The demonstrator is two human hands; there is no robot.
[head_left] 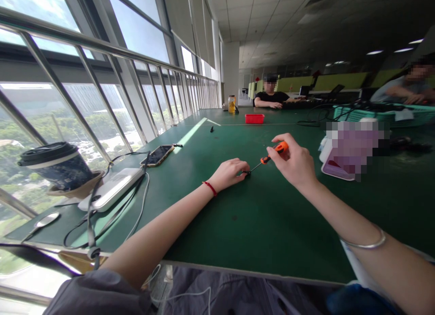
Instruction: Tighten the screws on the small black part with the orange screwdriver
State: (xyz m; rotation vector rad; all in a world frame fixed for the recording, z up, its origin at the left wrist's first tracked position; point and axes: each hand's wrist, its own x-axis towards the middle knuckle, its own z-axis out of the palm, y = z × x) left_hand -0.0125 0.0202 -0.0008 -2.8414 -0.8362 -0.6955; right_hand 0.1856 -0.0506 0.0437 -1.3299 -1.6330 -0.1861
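Both hands occupied. Right hand [295, 163] grips one orange-and-black, metal-shafted screwdriver [265, 159], slanted down to one small black part [248, 172]; left hand [229, 175] pinches that part on the green tabletop [272, 224].

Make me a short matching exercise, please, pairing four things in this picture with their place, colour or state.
Things:
1. Screwdriver
2. Cup
3. Phone
4. Box

Descriptions:
A. Lying flat on the table
B. Red, toward the table's far end
C. Topped with a black lid, near the railing
D. Held in the right hand

Right pairs: 1-D, 2-C, 3-A, 4-B
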